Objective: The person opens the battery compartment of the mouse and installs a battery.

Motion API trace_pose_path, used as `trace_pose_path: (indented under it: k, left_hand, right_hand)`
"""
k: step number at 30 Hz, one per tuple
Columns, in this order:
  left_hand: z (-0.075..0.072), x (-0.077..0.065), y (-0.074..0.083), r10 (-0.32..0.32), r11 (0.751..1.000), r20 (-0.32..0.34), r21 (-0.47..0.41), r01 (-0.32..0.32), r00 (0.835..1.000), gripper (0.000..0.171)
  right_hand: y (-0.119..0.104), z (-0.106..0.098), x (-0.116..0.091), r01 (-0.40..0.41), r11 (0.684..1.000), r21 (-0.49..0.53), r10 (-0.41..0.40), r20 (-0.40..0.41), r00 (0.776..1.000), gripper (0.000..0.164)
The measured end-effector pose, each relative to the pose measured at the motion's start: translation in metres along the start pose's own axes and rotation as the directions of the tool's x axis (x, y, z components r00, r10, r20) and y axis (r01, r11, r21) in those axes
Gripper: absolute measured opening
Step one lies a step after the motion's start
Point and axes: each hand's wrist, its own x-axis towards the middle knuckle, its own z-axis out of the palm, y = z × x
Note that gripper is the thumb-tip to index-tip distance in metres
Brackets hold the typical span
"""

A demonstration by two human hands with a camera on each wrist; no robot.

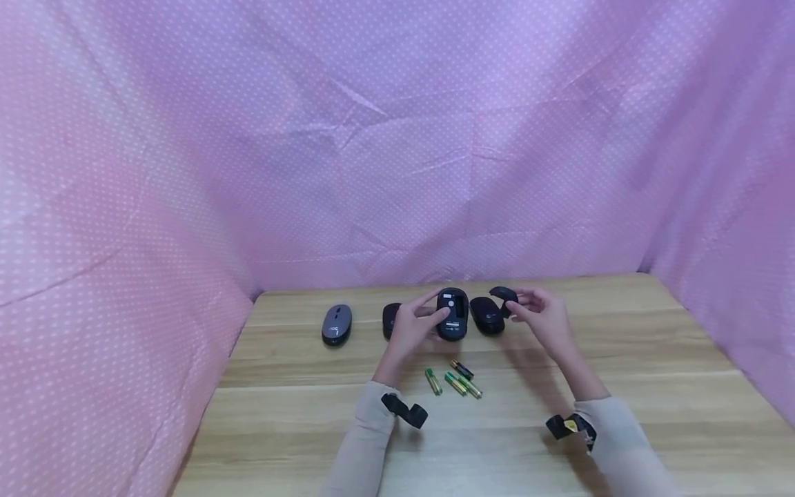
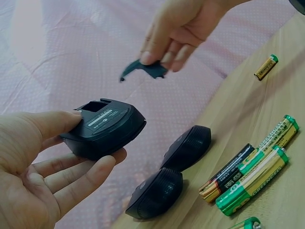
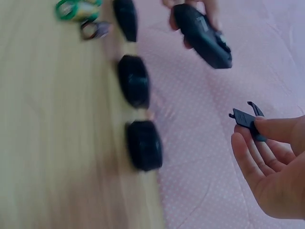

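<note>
Left hand (image 2: 28, 191) grips an upturned mouse (image 2: 102, 131), right hand (image 2: 186, 28) pinches a black piece (image 2: 151, 70) (perhaps its cover)

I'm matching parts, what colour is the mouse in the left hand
The mouse is black, clearest in the left wrist view.

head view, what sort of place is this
Probably a makeshift recording booth: pink dotted cloth hangs around three sides of a wooden table, and a small black device is strapped to each sleeve.
</note>
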Motion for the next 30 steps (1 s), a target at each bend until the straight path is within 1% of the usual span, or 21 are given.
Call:
trace_pose_path:
  k: [3,6,10,12,14,17,20,23,26,28,30]
  left_hand:
    - [-0.002,0.000,0.001,-0.005,1.000,-0.008,-0.004,0.005,1.000,0.049]
    - [-0.003,0.001,0.003,-0.002,1.000,-0.017,-0.012,0.001,1.000,0.050]
    - [-0.005,0.001,0.004,-0.007,1.000,-0.027,-0.014,0.007,1.000,0.052]
    - [-0.006,0.001,0.004,-0.014,1.000,-0.028,-0.016,0.013,1.000,0.053]
    - [-0.007,0.002,0.004,-0.018,1.000,-0.027,-0.025,0.017,0.999,0.052]
    - [-0.009,0.003,0.003,-0.027,0.998,-0.027,-0.051,0.026,0.999,0.051]
    - [-0.010,0.003,0.004,-0.035,0.996,-0.021,-0.077,0.033,0.999,0.051]
    - [-0.011,0.002,0.008,-0.041,0.995,-0.010,-0.090,0.040,0.999,0.052]
    - [-0.012,-0.003,0.019,-0.045,0.995,-0.007,-0.090,0.044,0.999,0.052]
    - [-0.012,-0.007,0.025,-0.031,0.996,-0.017,-0.085,0.030,0.999,0.050]
    - [-0.013,-0.006,0.021,-0.014,0.997,-0.028,-0.078,0.012,0.999,0.050]
  right_hand:
    - [0.005,-0.006,-0.002,-0.013,0.998,-0.069,0.018,0.073,0.997,0.035]
    - [0.010,-0.008,-0.005,-0.039,0.989,-0.146,0.062,0.159,0.985,0.035]
    - [0.018,-0.007,-0.012,-0.095,0.971,-0.221,0.154,0.266,0.952,0.036]
    - [0.023,-0.006,-0.016,-0.102,0.963,-0.249,0.179,0.308,0.934,0.035]
    - [0.027,-0.005,-0.019,-0.096,0.958,-0.270,0.189,0.345,0.919,0.033]
    - [0.032,-0.003,-0.022,-0.061,0.954,-0.292,0.180,0.398,0.900,0.030]
    - [0.039,-0.002,-0.024,-0.049,0.956,-0.290,0.176,0.432,0.885,0.028]
    - [0.044,-0.001,-0.024,-0.030,0.954,-0.298,0.168,0.448,0.878,0.027]
    - [0.045,0.000,-0.025,-0.016,0.946,-0.324,0.169,0.449,0.878,0.027]
    - [0.043,0.000,-0.026,-0.010,0.938,-0.348,0.174,0.443,0.880,0.027]
    - [0.042,0.001,-0.028,0.014,0.926,-0.378,0.165,0.435,0.885,0.025]
